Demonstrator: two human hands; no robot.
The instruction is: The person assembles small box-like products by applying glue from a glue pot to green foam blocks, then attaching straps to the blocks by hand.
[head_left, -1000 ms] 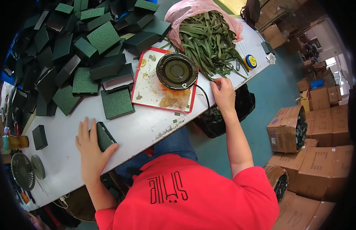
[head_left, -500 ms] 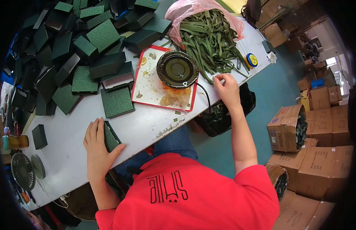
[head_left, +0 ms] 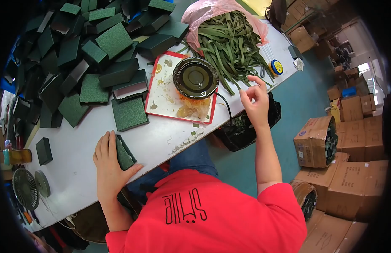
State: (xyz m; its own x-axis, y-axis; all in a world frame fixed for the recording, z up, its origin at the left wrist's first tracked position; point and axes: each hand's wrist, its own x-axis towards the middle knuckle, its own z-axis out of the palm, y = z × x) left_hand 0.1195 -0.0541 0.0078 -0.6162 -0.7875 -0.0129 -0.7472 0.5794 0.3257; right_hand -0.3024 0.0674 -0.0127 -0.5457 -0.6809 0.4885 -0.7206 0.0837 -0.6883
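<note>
My left hand (head_left: pixel 109 162) rests on the table around a small dark green box (head_left: pixel 124 152), the fingers along its left side and the thumb at its near end. Over the table's edge, my right hand (head_left: pixel 257 103) has its thumb and index finger apart, and nothing shows between them. Just beyond its fingertips lie the loose ends of a heap of green ribbon strips (head_left: pixel 229 46), which spill from a pink plastic bag (head_left: pixel 191 17). A round black pot of dark liquid (head_left: pixel 195 78) stands left of that hand on a red-edged white board (head_left: pixel 163 99) stained with glue-like drips.
Many green boxes (head_left: pixel 115 40) are piled at the far left. A small fan (head_left: pixel 25 189) stands near the left edge. A round blue-and-yellow tin (head_left: pixel 276 66) sits by the ribbons. Below the table edge is a black bag (head_left: pixel 273 111); cardboard cartons (head_left: pixel 351 181) stack at right.
My right hand has shifted slightly right and its thumb and index finger have spread away from the ribbon ends. My left hand and the box have moved slightly right and toward me.
</note>
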